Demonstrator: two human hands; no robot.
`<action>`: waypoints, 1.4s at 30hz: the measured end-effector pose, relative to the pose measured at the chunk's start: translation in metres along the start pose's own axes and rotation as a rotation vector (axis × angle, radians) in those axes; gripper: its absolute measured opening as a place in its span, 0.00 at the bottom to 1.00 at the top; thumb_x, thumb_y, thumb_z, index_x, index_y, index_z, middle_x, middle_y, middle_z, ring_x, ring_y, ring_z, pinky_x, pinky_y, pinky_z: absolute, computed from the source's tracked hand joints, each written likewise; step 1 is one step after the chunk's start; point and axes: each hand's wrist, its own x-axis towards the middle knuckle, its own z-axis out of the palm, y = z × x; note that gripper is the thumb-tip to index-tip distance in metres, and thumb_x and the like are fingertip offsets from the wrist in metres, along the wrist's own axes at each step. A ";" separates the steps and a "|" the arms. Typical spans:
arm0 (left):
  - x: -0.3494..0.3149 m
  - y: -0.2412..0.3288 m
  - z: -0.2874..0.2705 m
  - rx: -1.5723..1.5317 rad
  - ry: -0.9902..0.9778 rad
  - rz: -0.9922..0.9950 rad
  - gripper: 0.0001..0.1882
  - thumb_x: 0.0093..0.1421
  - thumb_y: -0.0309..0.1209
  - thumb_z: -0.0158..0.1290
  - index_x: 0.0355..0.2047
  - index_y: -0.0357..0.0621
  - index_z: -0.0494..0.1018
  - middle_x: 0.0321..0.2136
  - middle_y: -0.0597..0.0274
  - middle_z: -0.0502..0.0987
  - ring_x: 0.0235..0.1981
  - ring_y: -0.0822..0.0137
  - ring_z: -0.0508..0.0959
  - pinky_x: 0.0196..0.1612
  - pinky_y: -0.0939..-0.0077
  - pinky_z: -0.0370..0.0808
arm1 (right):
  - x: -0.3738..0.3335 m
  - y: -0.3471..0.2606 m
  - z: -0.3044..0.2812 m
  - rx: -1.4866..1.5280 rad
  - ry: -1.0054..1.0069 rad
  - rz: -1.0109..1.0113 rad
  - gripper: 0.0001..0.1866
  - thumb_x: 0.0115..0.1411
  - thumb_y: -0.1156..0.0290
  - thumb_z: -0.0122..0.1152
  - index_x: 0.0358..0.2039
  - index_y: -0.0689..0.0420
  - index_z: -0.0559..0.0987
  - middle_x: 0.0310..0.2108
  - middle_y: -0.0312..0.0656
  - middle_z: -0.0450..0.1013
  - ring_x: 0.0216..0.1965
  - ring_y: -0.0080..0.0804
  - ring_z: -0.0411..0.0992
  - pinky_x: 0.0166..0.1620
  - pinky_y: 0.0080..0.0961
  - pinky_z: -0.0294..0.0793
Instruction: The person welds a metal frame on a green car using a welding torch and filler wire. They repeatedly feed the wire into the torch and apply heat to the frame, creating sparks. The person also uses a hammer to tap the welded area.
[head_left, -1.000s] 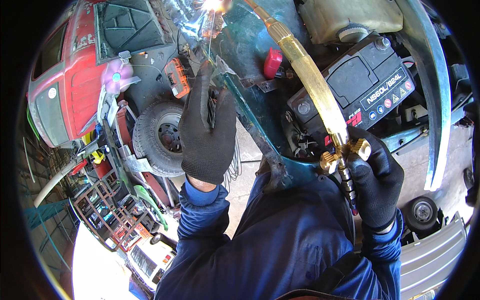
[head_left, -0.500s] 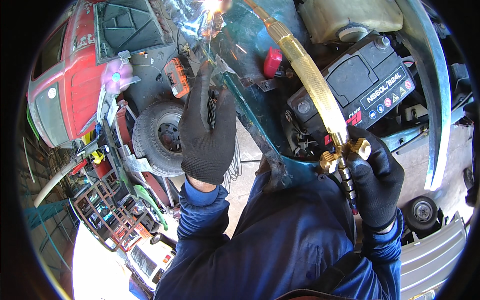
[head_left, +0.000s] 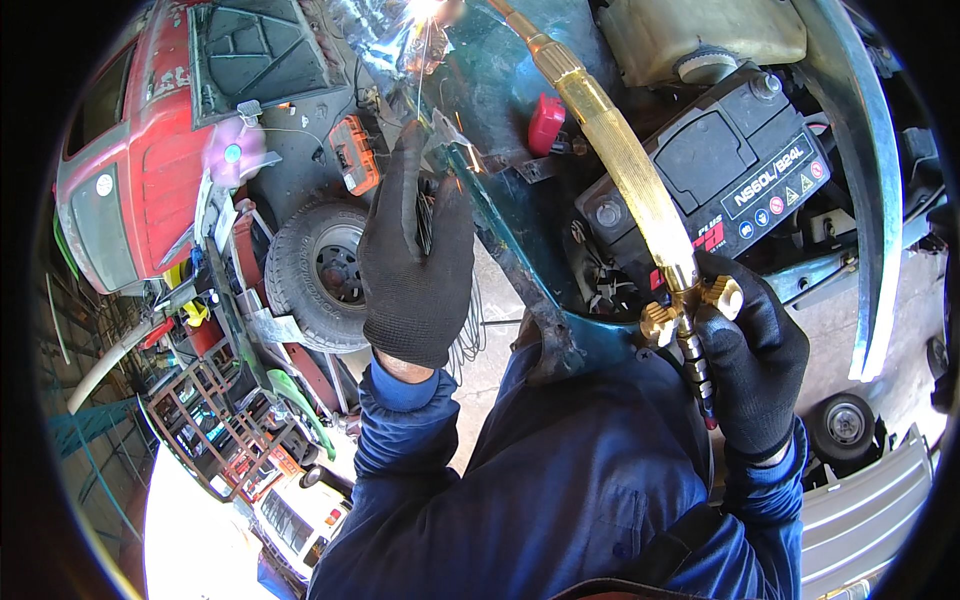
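Note:
My right hand [head_left: 755, 360] in a black glove is closed around the valve end of a brass welding torch [head_left: 625, 160]. The torch slants up and left to a bright glow [head_left: 430, 12] at the top edge, where sparks fly; its tip is lost in the glare. My left hand [head_left: 415, 270], gloved too, is closed on a bundle of thin wire, and loose loops of the wire [head_left: 467, 340] hang beside its wrist. One strand runs straight up from the fingers toward the glow. Under the glow lies a scorched teal car body panel [head_left: 510, 250], with a ragged edge next to my left hand.
A black car battery [head_left: 725, 145] and a whitish plastic tank [head_left: 700, 40] stand right of the torch. A red part [head_left: 545, 124] lies on the panel. To the left are a mounted wheel [head_left: 320, 270], an orange case [head_left: 355, 155] and a red vehicle cab [head_left: 140, 150].
Both hands and the torch stay almost where they were. The sparks have shifted, with small bright spots now nearer my left fingertips on the panel edge.

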 end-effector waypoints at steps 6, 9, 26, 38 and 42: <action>-0.001 -0.004 0.000 0.041 0.004 0.036 0.28 0.74 0.28 0.55 0.71 0.32 0.66 0.53 0.44 0.80 0.51 0.61 0.79 0.58 0.65 0.76 | -0.002 -0.001 0.000 0.011 0.008 0.022 0.21 0.70 0.71 0.68 0.61 0.63 0.81 0.50 0.47 0.81 0.49 0.30 0.80 0.54 0.30 0.80; -0.001 -0.005 0.001 0.065 0.014 0.060 0.29 0.73 0.27 0.54 0.72 0.32 0.65 0.47 0.48 0.80 0.45 0.64 0.80 0.53 0.67 0.78 | -0.006 0.001 -0.004 0.063 0.008 0.074 0.21 0.69 0.71 0.67 0.60 0.64 0.81 0.50 0.46 0.82 0.49 0.30 0.80 0.54 0.30 0.80; -0.052 -0.003 -0.022 -1.365 -0.004 -0.499 0.35 0.79 0.45 0.44 0.78 0.39 0.52 0.54 0.48 0.78 0.32 0.64 0.84 0.19 0.79 0.75 | -0.012 -0.009 -0.054 -0.027 0.143 -0.035 0.42 0.67 0.34 0.64 0.56 0.66 0.80 0.38 0.42 0.81 0.37 0.26 0.79 0.40 0.24 0.77; -0.053 0.014 -0.035 -0.872 -0.047 -0.326 0.39 0.75 0.32 0.47 0.81 0.39 0.45 0.69 0.37 0.67 0.42 0.62 0.85 0.30 0.78 0.80 | -0.008 -0.018 -0.042 0.127 0.067 0.009 0.39 0.66 0.40 0.70 0.57 0.69 0.81 0.44 0.43 0.84 0.44 0.28 0.79 0.51 0.31 0.78; -0.040 0.016 -0.027 -0.614 -0.090 -0.279 0.36 0.74 0.27 0.46 0.79 0.36 0.51 0.66 0.41 0.72 0.42 0.65 0.85 0.30 0.80 0.78 | -0.006 -0.018 -0.040 0.148 0.053 0.030 0.39 0.66 0.41 0.71 0.57 0.68 0.81 0.45 0.44 0.83 0.45 0.29 0.79 0.52 0.32 0.78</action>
